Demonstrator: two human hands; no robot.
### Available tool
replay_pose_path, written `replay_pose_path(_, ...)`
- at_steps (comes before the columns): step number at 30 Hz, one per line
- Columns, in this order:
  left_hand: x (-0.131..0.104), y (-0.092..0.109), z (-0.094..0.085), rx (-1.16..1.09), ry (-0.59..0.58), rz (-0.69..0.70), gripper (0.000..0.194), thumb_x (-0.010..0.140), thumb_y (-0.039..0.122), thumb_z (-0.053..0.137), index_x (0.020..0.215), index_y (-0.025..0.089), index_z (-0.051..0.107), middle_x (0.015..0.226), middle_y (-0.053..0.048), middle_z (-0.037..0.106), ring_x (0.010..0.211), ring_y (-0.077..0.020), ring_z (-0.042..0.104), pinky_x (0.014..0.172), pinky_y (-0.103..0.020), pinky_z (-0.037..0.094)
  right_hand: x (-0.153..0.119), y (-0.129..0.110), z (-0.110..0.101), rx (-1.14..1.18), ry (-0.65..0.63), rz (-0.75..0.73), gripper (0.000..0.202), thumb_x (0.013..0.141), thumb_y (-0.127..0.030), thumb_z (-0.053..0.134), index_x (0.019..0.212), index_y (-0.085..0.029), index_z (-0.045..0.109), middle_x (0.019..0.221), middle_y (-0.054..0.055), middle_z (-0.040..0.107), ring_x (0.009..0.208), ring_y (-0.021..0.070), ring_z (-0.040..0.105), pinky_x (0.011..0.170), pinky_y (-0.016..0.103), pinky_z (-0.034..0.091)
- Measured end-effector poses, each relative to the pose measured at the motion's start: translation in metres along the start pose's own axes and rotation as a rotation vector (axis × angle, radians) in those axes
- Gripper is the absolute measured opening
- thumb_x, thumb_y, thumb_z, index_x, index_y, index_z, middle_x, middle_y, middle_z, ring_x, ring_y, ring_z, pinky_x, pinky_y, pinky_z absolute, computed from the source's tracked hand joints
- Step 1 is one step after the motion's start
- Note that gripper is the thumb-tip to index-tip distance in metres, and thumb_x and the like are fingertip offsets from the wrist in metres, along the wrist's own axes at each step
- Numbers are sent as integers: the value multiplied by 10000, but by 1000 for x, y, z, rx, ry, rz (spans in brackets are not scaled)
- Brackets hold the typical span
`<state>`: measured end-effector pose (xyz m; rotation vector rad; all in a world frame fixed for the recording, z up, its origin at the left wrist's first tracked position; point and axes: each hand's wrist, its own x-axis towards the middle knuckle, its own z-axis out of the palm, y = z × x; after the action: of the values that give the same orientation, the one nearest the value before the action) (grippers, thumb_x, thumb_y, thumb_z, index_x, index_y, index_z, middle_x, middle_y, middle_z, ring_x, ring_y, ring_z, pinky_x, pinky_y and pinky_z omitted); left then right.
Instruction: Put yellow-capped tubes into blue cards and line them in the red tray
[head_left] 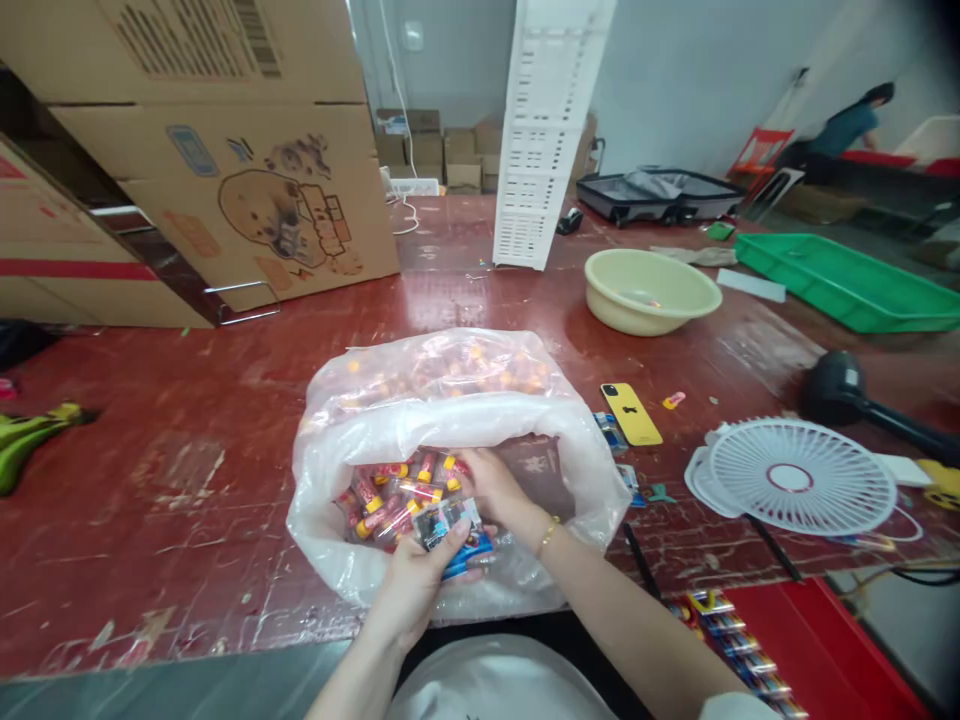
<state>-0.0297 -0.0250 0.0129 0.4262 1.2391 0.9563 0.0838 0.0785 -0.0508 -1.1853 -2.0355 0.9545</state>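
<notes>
A large clear plastic bag (450, 425) lies on the red table with its mouth rolled open. Inside are several small red tubes with yellow caps (390, 505). My left hand (420, 575) is closed on a blue and black packet (454, 530), thumb on top, at the bag's near edge. Just behind the packet, my right hand (487, 485) reaches into the bag beside the tubes. Its fingertips are partly hidden, and what they hold, if anything, cannot be made out.
Right of the bag are a yellow phone (631, 414), a white fan (802, 478), a cream basin (651, 290) and a green tray (847, 285). Cardboard boxes (247, 200) stand back left, bananas (30, 440) far left. A person (847, 130) is at the far right.
</notes>
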Motion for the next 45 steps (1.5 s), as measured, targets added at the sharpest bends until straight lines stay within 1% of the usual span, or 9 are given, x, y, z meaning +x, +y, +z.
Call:
replay_pose_path(7,20,-8,10,75,-23,62,335,591,389,828,774,134,711,673,-59,732,667,-224,684,583,-311,552,-53,-18,-65,814,126,243,393,830,-305,648,1189,-282,491,1050,26,652,930,166,637,824,330,524)
replay_pose_path(11,29,-11,12,258,-15,222,285,553,365,843,659,151,687,547,12,644,526,-157,591,534,-263,486,-66,-32,-83,723,335,98,269,799,-257,693,1016,-271,535,1004,5,604,910,142,609,834,299,514)
replay_pose_path(16,31,-12,10,413,26,395,237,563,340,833,570,173,665,550,34,609,543,-132,523,565,-238,427,-63,-40,-90,413,278,-113,198,860,-182,600,1024,-262,523,1046,39,548,991,170,561,886,345,490)
replay_pose_path(21,27,-11,11,379,-43,343,217,560,288,842,579,173,658,545,30,627,544,-141,554,568,-239,438,-54,-38,-92,452,138,-42,168,837,-252,640,972,-243,541,958,27,569,918,165,570,846,335,497)
replay_pose_path(27,14,-6,26,-29,-136,22,334,644,379,804,873,155,710,748,-69,751,637,-213,686,568,-301,532,-60,-26,-89,687,-11,215,258,809,-415,658,940,-229,537,890,15,614,838,159,608,808,331,507)
replay_pose_path(32,15,-1,44,-168,-142,-88,344,661,363,807,879,110,722,839,-122,763,692,-209,708,581,-269,564,-90,-28,-76,424,-84,14,870,532,-336,869,1240,-283,366,1189,57,499,1110,239,524,949,380,470)
replay_pose_path(34,18,0,49,-180,-150,-107,340,672,369,800,868,101,726,862,-136,762,746,-224,715,606,-272,573,-99,-28,-68,304,-33,36,939,517,-303,873,1279,-274,325,1228,76,459,1121,250,514,951,386,475)
replay_pose_path(39,17,-4,48,-99,-227,-107,361,716,408,754,912,104,734,821,-120,762,700,-187,705,548,-213,520,-102,-25,-52,261,252,80,663,627,-201,765,1143,-254,352,1079,41,472,946,184,553,810,334,514)
replay_pose_path(45,12,-11,43,-66,-220,-73,342,682,377,781,914,128,743,768,-83,753,629,-142,651,602,-219,500,-103,-25,-44,436,231,124,626,645,-137,701,1099,-288,299,1048,27,454,794,126,545,516,194,450)
